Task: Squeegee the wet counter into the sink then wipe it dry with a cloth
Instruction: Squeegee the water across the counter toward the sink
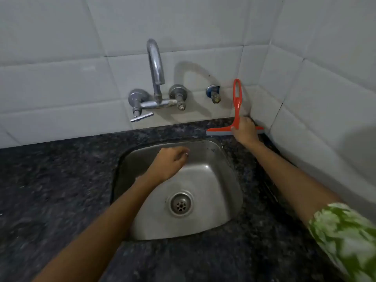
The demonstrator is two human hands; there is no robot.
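Head view, right hand: my right hand is at the back right corner of the counter, fingers curled round the lower handle of the squeegee, just above its blade.
Head view, squeegee: red frame, handle standing upright against the wall tiles, loop end at the top. The grey blade lies along the counter's back edge, touching the stone, between the sink's back right corner and the side wall.
Head view, left hand: my left hand hangs over the back half of the sink, fingers loosely curled, holding nothing. Whether it touches the steel I cannot tell.
Head view, sink: steel basin set into the counter, near its right end. Drain sits toward the front of the basin, in plain sight between my forearms.
Head view, counter: dark speckled stone, running from the left edge of view round the sink to the right wall. Surface looks glossy in patches; I cannot tell how wet it is.
Head view, tap: chrome tap mounted on the back wall, spout arching over the sink's back edge, a valve knob each side. A separate small valve sits on the wall between the tap and the squeegee handle.
Head view, sleeve: green and white patterned sleeve on my right upper arm, at the lower right of view.
Head view, cloth: I see none in this view.
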